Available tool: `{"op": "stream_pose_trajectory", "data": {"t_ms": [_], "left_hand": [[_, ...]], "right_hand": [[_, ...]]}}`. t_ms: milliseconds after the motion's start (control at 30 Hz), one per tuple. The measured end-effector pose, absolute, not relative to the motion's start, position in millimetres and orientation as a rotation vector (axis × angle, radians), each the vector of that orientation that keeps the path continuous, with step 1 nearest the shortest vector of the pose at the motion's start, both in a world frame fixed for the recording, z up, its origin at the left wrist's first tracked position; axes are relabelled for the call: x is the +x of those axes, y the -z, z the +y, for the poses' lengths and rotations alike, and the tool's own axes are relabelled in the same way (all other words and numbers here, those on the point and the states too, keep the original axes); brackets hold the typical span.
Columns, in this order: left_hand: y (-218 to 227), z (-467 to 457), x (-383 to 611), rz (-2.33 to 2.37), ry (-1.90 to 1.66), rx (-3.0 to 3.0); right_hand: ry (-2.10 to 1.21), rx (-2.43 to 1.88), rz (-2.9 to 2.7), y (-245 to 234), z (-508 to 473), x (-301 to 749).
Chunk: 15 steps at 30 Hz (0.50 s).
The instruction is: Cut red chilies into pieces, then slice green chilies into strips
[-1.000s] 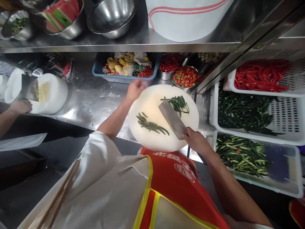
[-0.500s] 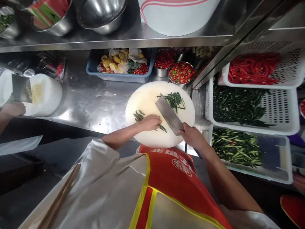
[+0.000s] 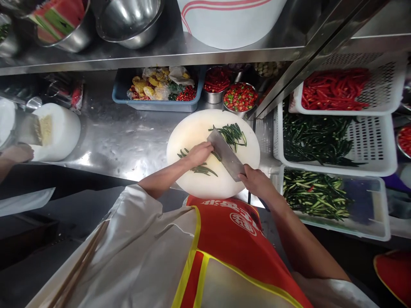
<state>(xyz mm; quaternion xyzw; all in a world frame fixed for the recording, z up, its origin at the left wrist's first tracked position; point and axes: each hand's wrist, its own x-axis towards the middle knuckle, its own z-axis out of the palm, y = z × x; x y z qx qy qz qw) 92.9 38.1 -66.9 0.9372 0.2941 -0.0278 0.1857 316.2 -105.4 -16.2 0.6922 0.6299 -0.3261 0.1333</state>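
Observation:
In the head view, a round white cutting board lies in front of me. My right hand grips the handle of a cleaver, its broad blade slanting across the board. Beside the blade, my left hand has its fingers closed on a green pepper, mostly hidden by the hand and blade. Cut green pepper strips lie beyond the cleaver. More green pepper pieces rest under and on the near side of my left hand.
A blue tub and metal pots of cut red chilies stand behind the board. White baskets of peppers are stacked at the right. Far left, a co-worker's hand holds another cleaver over a white board. A steel shelf edge runs above.
My left hand has moved away from me, up to the cleaver blade, uncovering green pepper pieces on the board's near side. The cleaver stays in nearly the same place.

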Motion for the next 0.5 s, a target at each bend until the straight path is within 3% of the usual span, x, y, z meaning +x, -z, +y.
{"op": "stream_pose_trajectory", "data": {"t_ms": [500], "left_hand": [[83, 48, 87, 0.730, -0.154, 2.615]], "right_hand": [[0.972, 1.907, 1.859, -16, -106, 325]]}}
